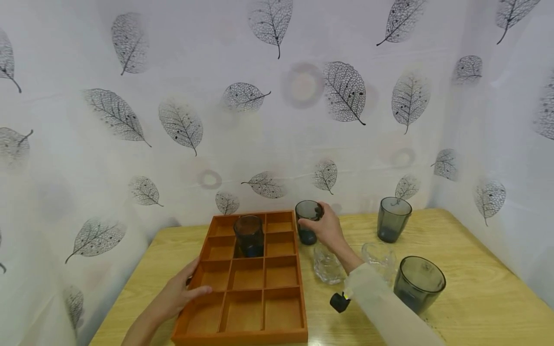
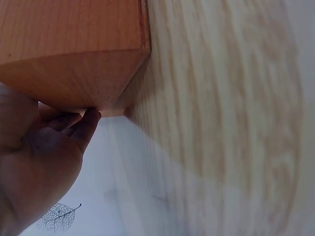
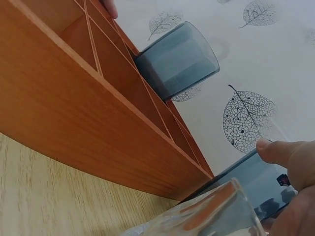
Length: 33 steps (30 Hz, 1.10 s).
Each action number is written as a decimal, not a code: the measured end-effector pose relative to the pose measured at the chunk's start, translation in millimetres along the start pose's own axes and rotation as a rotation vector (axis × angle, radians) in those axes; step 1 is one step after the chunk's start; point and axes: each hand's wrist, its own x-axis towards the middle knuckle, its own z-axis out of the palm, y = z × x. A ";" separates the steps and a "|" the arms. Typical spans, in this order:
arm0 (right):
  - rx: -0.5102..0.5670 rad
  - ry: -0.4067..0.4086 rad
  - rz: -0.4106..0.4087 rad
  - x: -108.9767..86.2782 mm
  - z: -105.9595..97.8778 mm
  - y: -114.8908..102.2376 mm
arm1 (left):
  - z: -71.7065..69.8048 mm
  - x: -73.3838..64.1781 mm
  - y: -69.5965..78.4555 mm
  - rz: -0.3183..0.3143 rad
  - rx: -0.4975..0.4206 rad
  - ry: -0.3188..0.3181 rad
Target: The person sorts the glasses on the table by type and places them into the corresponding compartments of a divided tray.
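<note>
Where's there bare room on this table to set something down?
Bare table lies right of the nearest dark tumbler, and left of the tray, beyond the left hand. The tray's front row is free too. It's crowded right of the tray: the right hand grips another tumbler near clear glasses.

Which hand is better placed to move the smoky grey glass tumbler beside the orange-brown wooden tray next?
Probably the right hand: it holds the smoky tumbler near the rim. The left hand grips the tray on its opposite side, farther away.
</note>
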 end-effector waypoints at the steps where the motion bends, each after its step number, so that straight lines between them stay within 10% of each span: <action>1: -0.003 0.004 0.004 -0.1 -0.1 0.2 | 0.0 -0.1 0.1 0.000 0.002 0.000; 33: 0.073 0.029 -0.111 -12.8 -22.1 -38.0 | 0.7 -0.4 2.2 -0.024 -0.030 -0.011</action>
